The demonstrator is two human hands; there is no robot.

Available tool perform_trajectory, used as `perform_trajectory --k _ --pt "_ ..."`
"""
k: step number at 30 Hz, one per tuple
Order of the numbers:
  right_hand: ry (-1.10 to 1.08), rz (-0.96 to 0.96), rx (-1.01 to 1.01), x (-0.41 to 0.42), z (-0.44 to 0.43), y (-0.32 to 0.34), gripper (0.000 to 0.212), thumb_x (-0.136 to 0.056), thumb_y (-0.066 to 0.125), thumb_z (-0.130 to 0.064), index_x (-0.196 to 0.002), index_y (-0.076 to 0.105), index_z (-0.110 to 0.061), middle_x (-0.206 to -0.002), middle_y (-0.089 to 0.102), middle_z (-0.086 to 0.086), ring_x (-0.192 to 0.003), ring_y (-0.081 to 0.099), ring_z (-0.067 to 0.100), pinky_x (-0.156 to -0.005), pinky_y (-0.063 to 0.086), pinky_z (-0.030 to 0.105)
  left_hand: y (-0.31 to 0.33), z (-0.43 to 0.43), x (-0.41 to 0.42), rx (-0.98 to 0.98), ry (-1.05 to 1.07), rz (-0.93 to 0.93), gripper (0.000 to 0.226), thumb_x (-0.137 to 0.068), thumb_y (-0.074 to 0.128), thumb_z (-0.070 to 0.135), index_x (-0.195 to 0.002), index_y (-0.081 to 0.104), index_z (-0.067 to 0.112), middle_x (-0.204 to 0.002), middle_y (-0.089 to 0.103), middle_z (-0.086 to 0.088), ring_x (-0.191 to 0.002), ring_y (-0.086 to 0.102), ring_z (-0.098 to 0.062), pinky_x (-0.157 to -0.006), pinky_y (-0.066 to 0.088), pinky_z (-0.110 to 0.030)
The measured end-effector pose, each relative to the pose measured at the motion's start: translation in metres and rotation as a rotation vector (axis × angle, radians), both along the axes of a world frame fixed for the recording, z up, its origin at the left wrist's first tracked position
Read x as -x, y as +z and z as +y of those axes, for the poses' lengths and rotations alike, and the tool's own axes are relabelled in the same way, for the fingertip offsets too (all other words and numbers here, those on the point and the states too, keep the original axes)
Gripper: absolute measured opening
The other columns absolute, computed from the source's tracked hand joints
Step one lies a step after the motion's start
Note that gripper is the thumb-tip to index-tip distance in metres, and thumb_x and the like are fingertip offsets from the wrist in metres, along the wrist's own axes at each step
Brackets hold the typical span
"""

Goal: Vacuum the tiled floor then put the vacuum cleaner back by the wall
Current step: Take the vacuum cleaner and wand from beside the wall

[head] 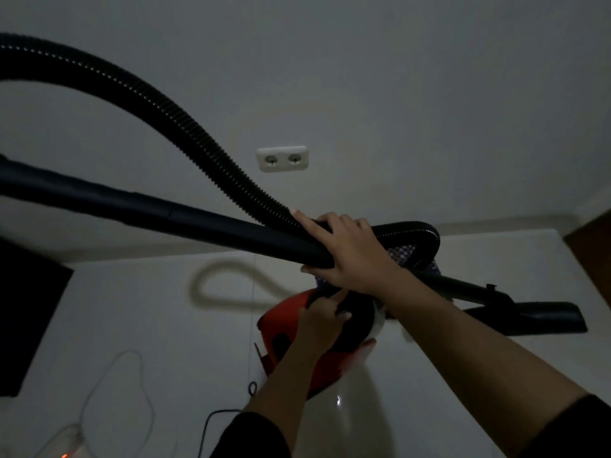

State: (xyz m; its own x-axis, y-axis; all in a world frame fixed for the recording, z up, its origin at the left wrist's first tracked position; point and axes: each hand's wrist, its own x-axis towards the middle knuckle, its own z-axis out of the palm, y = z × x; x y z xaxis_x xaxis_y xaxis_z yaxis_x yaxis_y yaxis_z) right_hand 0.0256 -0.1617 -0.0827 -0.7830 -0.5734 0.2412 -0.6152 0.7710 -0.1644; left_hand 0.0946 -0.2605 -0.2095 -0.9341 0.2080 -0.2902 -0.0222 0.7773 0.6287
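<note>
1. Two hands engaged, set apart, right hand (347, 249) above left hand (322, 322).
2. Right hand: closed around the black wand (198, 219) of the vacuum cleaner, fingers wrapped over the top, thumb underneath. Corrugated hose (185, 127) pinned against the wand under the same grip.
3. Left hand: directly below the right hand, closed on the black handle on top of the red canister (281, 338). Whether the canister rests on the floor or is lifted: cannot tell.
4. Wand: running from far left of the right hand, through the grip, down to the floor nozzle (542, 317) to the right of both hands.
5. Hose: rising in a high arc to the upper left of the hands, coming back down to the right hand, then curving in a short loop just right of it.
6. Wall socket (282, 159): double, white, on the grey wall above and slightly left of the right hand.
7. Tiled floor (148, 325): pale, glossy, beneath both hands, meeting the wall just beyond the canister.
8. Black power cord (211, 421): on the floor, below and left of the left forearm.
9. White cable (99, 388): looped on the floor, further left of the left hand.
10. Dark sleeves visible at both forearms near the lower edge.
</note>
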Motion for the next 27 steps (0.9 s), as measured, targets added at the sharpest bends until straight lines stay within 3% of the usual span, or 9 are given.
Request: perform_trajectory --k 3,6,13,18,21,27 --pt "-0.099 -0.013 0.034 -0.039 -0.046 0.011 0.084 -0.078 0.037 -0.068 -0.148 0.002 -0.038 -0.113 0.057 0.005 -0.095 0.058 0.026 -0.077 0.045 0.039 0.010 -0.064 -0.031 0.024 -0.068 -0.037 0.060 -0.087 0.039 0.043 -0.145 0.031 0.035 -0.117 0.063 -0.006 -0.109 0.057 -0.024 -0.089 0.045 -0.042" --pt "-0.134 -0.053 0.063 -0.086 -0.086 0.009 0.084 -0.079 0.037 -0.068 -0.149 0.000 -0.038 -0.115 0.056 0.005 -0.098 0.057 0.026 -0.077 0.044 0.039 0.009 -0.116 -0.074 0.036 -0.066 -0.036 0.053 -0.090 0.045 0.037 -0.142 0.037 0.035 -0.123 0.061 -0.002 -0.116 0.054 -0.021 -0.096 0.043 -0.044" --pt "-0.208 0.014 0.113 -0.156 -0.186 -0.003 0.085 -0.080 0.046 -0.065 -0.149 0.008 -0.035 -0.112 0.057 0.007 -0.093 0.057 0.028 -0.076 0.045 0.041 0.011 -0.230 -0.120 0.162 -0.111 0.082 0.041 -0.091 0.053 0.028 -0.132 0.051 0.036 -0.130 0.059 0.003 -0.118 0.054 -0.020 -0.093 0.045 -0.040" --pt "-0.258 0.024 0.076 -0.183 -0.210 -0.071 0.085 -0.081 0.049 -0.063 -0.150 0.007 -0.035 -0.111 0.057 0.008 -0.091 0.056 0.029 -0.075 0.046 0.042 -0.058 -0.275 -0.149 0.016 -0.195 0.129 0.049 -0.093 0.055 0.024 -0.139 0.043 0.034 -0.135 0.057 0.005 -0.122 0.053 -0.015 -0.100 0.046 -0.035" --pt "-0.273 0.070 0.048 -0.162 -0.226 -0.117 0.085 -0.082 0.053 -0.062 -0.152 0.016 -0.031 -0.113 0.057 0.009 -0.090 0.056 0.030 -0.076 0.045 0.042 -0.123 -0.292 -0.124 -0.063 -0.142 0.131 0.051 -0.092 0.056 0.028 -0.138 0.041 0.041 -0.136 0.057 0.005 -0.126 0.051 -0.017 -0.103 0.043 -0.047" --pt "-0.356 -0.010 0.029 -0.208 -0.254 -0.267 0.085 -0.084 0.054 -0.061 -0.153 0.015 -0.031 -0.118 0.055 0.010 -0.100 0.055 0.030 -0.084 0.043 0.044 -0.269 -0.307 -0.158 -0.055 -0.211 0.024 0.048 -0.091 0.055 0.029 -0.136 0.044 0.042 -0.125 0.064 -0.001 -0.113 0.060 -0.021 -0.094 0.049 -0.045"
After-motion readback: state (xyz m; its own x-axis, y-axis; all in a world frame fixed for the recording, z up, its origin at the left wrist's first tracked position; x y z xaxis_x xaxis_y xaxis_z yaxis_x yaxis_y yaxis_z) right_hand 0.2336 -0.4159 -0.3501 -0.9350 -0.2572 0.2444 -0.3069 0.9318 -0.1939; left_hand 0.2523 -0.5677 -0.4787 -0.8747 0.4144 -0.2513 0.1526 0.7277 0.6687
